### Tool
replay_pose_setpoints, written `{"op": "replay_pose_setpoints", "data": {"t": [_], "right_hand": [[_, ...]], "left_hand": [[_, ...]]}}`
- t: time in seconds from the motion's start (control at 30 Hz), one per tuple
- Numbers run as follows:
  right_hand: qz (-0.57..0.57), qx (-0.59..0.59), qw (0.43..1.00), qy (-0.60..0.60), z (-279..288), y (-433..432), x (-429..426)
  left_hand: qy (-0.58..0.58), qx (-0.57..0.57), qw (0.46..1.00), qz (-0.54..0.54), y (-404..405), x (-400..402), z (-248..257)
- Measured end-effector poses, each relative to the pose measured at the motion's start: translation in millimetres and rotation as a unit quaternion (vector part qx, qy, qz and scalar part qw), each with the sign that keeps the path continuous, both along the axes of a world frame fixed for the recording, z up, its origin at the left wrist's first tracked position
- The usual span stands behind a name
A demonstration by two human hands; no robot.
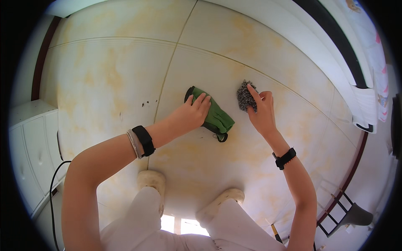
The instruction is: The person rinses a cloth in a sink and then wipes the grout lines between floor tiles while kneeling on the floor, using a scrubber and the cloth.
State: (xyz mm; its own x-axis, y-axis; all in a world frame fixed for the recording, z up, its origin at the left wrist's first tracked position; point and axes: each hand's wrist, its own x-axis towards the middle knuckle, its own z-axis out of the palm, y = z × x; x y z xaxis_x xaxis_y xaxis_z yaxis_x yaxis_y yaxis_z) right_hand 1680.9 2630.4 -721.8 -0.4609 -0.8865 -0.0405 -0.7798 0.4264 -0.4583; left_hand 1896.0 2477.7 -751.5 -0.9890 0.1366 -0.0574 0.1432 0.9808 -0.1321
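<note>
My left hand (195, 109) lies over a green fabric pouch (220, 117) with black trim and a black loop at its near end. Its fingers curl across the fabric, while the thumb is hidden. To the right, my right hand (262, 109) pinches a crumpled, shaggy grey-and-black cloth (245, 97) between thumb and fingers. A gap of bare floor separates the pouch and the cloth. Both things are low over the pale tiled floor (125, 69); whether the cloth touches it I cannot tell.
Dark crumbs (147, 103) lie on a tile left of the pouch. White drawers (37, 135) and a black cable (51, 194) border the left. Along the right runs white furniture with a black band (336, 40). My shoes (151, 178) stand close below, and a black metal frame (336, 216) is at lower right.
</note>
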Motion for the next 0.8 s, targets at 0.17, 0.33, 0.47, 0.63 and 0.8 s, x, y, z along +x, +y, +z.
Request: {"op": "replay_pose_setpoints", "data": {"t": [0.17,0.33,0.47,0.63,0.8], "right_hand": [[0.073,-0.055,0.996,0.017,-13.9,-22.4,11.5],[0.141,-0.084,0.986,0.040,-24.7,-63.3,23.5],[0.113,-0.121,0.986,-0.005,-28.7,-109.5,30.2],[0.131,-0.123,0.983,-0.024,-36.7,-117.6,31.9],[0.180,-0.112,0.977,0.007,-49.7,-109.6,30.9]], "left_hand": [[-0.018,-0.007,1.000,0.012,-4.3,6.5,5.9],[0.011,-0.006,1.000,0.026,-1.5,2.2,2.5],[0.016,-0.002,0.999,0.035,-1.7,2.8,2.9],[0.021,0.010,0.998,0.052,0.7,3.6,-1.6],[0.026,0.024,0.998,0.053,-0.8,3.3,-1.0]]}}
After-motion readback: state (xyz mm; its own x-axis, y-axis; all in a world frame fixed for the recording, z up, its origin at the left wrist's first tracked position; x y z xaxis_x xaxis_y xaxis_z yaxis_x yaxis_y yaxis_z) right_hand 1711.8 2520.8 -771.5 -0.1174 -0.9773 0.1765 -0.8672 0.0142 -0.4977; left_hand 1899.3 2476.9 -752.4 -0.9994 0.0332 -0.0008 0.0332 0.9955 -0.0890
